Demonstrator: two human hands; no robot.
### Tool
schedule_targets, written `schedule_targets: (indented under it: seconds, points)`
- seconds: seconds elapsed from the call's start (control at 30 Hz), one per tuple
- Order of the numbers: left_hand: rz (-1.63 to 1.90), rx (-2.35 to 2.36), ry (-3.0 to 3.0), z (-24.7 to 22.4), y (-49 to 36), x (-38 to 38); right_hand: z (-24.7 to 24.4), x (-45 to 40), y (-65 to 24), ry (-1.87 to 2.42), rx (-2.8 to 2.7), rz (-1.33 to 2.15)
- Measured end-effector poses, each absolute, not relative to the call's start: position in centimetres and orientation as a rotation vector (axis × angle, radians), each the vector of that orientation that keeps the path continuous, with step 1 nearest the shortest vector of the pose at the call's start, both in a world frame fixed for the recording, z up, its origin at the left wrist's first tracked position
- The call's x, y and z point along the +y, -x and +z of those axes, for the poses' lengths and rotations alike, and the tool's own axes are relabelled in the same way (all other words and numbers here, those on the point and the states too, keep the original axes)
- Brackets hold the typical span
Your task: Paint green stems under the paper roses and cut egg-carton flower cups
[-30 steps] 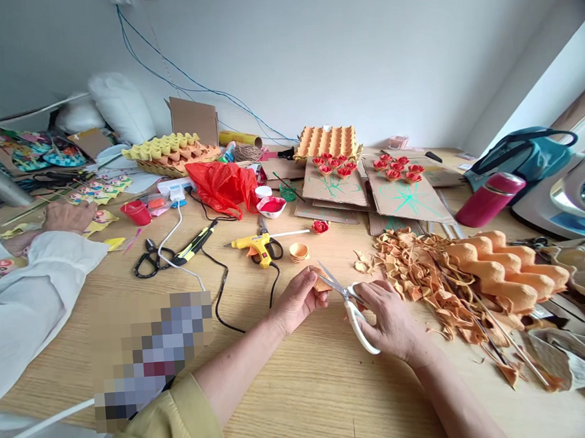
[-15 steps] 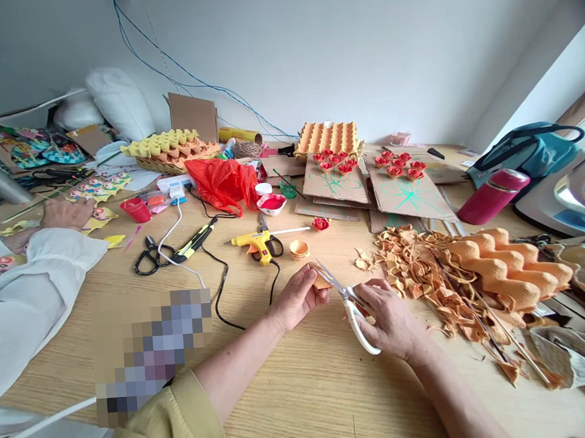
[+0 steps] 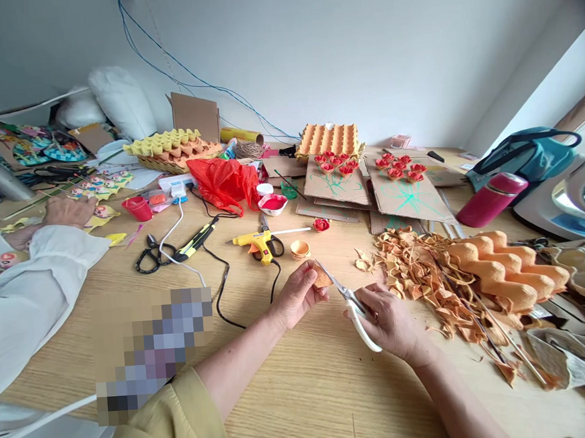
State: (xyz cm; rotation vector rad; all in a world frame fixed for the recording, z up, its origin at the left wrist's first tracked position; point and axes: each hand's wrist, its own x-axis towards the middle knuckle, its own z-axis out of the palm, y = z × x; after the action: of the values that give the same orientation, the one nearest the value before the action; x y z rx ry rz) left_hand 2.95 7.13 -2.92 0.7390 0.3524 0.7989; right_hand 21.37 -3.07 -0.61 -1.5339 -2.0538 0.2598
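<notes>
Since the earlier frame the scissors (image 3: 349,300) have closed further onto the orange cup piece (image 3: 321,277). Head view: a cluttered wooden table (image 3: 304,391) against a white wall. The left hand (image 3: 294,297) pinches the piece; the right hand (image 3: 387,320) grips the scissors' handles, blades touching the piece just beside the left fingertips.

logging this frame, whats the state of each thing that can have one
left hand: pinching an orange egg-carton piece
right hand: gripping the white-handled scissors
scissors: blades at the piece, nearly shut
glue gun: lying on the table, cord attached
black scissors: lying unused
pink flask: on its side, capped
red paper roses: set on cardboard
</notes>
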Motion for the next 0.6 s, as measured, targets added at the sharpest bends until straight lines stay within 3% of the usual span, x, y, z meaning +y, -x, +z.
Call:
schedule_targets:
  seconds: [0.27, 0.6]
  points:
    - [0.7, 0.289, -0.721, -2.31, -2.67, 6.96, -1.59, -2.73, -21.95, 1.561, -1.811, 0.236]
    - [0.621, 0.319, -0.807, -2.58, -2.42, 7.02, -1.27, -2.8, -22.02, 1.567, -1.504, 0.489]
